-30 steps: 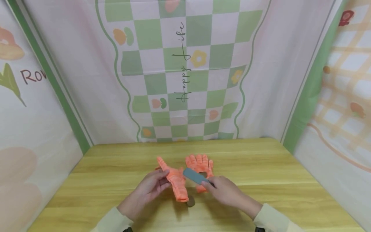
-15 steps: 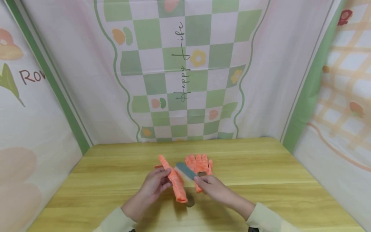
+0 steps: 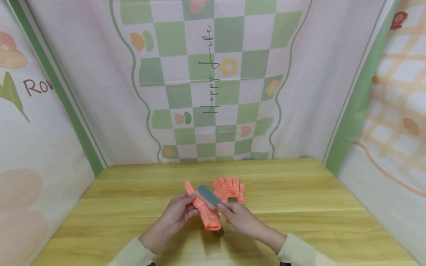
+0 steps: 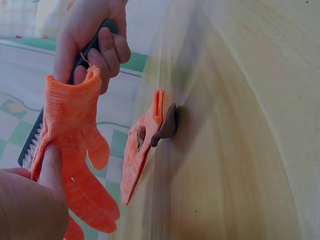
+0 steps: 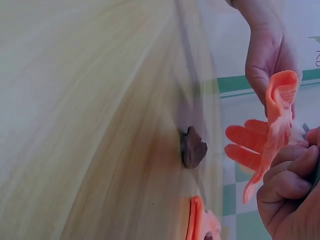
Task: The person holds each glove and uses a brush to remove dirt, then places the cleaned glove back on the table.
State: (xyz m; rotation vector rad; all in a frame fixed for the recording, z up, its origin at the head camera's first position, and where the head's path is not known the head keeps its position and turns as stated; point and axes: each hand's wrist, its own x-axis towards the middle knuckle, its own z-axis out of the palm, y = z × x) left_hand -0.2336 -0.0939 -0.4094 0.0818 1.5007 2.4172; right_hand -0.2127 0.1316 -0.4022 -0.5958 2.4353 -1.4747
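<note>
My left hand [image 3: 178, 213] pinches an orange knit glove [image 3: 209, 218] by its edge and holds it above the table, cuff toward me. In my right hand [image 3: 244, 221] is a brush [image 3: 208, 195] with a blue-green back, gripped by its dark handle [image 4: 92, 46]. Its white bristles [image 4: 33, 145] lie against the raised glove. A second orange glove [image 3: 229, 187] rests flat on the table, fingers pointing away, with a small brown lump [image 3: 232, 199] on it. Partly hidden under the raised glove's cuff in the head view, another ragged brown lump [image 5: 193, 148] sits on the tabletop.
The wood-grain table [image 3: 133, 207] reaches back to a hanging cloth [image 3: 213, 92] with green checks. Printed cloth also hangs on the left side [image 3: 40, 147] and the right side [image 3: 392, 147].
The brush has moved left and nearer, from beside the raised glove onto it. That glove narrowed in view as it turned, then turned broad again, its cuff shifting slightly right. The flat glove stays put.
</note>
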